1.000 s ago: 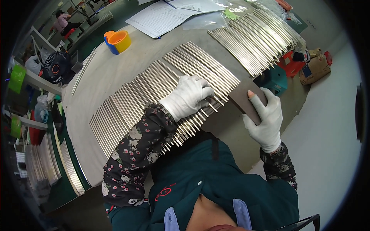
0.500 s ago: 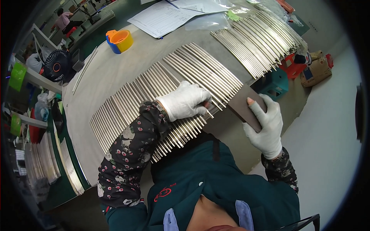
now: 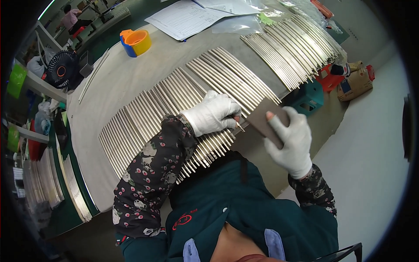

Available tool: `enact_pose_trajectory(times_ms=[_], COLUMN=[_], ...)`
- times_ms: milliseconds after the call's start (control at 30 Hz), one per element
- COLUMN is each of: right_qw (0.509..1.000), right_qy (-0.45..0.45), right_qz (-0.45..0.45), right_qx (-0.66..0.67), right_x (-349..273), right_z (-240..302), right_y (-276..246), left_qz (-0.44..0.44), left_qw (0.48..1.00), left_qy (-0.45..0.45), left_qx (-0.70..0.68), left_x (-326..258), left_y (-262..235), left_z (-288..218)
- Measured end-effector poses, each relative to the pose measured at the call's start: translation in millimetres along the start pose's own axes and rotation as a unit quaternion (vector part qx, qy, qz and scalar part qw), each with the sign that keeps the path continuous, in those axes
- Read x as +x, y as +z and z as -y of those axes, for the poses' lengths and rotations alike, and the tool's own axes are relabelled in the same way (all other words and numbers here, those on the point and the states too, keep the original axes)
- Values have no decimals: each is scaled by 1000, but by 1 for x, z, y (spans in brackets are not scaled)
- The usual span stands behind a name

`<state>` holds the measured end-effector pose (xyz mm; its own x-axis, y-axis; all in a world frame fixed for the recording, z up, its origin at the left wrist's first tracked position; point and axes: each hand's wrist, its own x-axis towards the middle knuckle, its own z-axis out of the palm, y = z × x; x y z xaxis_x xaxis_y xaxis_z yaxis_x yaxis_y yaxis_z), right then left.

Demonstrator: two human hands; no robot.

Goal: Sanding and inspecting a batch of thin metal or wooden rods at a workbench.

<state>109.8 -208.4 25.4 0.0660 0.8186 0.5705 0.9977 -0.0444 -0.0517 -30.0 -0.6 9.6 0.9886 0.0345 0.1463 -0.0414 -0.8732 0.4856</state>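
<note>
My left hand, in a white glove with bare fingertips, is closed around one thin metal rod, whose tip pokes out below the fingers. Beneath that hand and forearm lies a row of silvery rods, side by side on the table. My right hand, gloved the same way, grips a flat grey-brown block that looks like a sanding sponge. The block is just right of the left fingers, beside the near ends of a second group of rods. Whether it touches them I cannot tell.
More rods lie at the table's far right. A blue, orange and yellow tape dispenser and printed sheets are at the back. Beyond the table stand a black fan, a teal stool and a carton. Another person sits far off.
My right hand has moved left and slightly up with the block, bringing it closer to my left hand. The left hand keeps its grip on the rod, nearly in place.
</note>
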Motion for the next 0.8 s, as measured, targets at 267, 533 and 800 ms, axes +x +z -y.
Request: enact_pose_trajectory(times_ms=[267,533,800], right_qw=[1000,999,999], right_qy=[13,17,33], right_qz=[-9,-24,-24], right_qx=[-11,-25,-30], right_x=[3,0,2], right_z=[1,-5,-9], right_y=[0,1,0], left_qz=[-10,-16,-28], left_qw=[1000,1000,999], left_qy=[12,5,17], left_qx=[-7,-21,-8], left_x=[-1,0,0], left_y=[0,3,1], left_z=[2,1,-1])
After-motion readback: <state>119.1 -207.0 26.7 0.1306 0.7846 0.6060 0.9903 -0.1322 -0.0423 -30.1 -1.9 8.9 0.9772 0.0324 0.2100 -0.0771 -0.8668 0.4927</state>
